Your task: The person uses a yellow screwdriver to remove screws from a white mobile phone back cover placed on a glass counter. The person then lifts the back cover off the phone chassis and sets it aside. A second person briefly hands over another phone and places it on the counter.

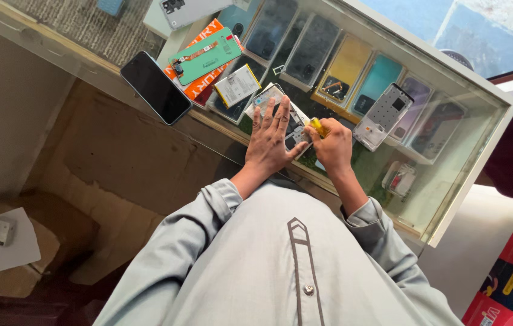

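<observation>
An opened phone body [287,115] lies on the glass counter top [450,181]. My left hand [270,140] rests flat on it with fingers spread, pressing it down. My right hand [331,145] is closed around a small yellow-handled screwdriver [317,126], its tip down at the phone's right side. Both forearms in grey sleeves reach up from my body to the counter's near edge.
A black phone [155,87] lies screen-up at the left, beside a green back cover [206,55] on an orange box, a battery [237,85] and a perforated phone frame [382,115]. Phone cases show under the glass. Cardboard boxes [21,253] sit on the floor.
</observation>
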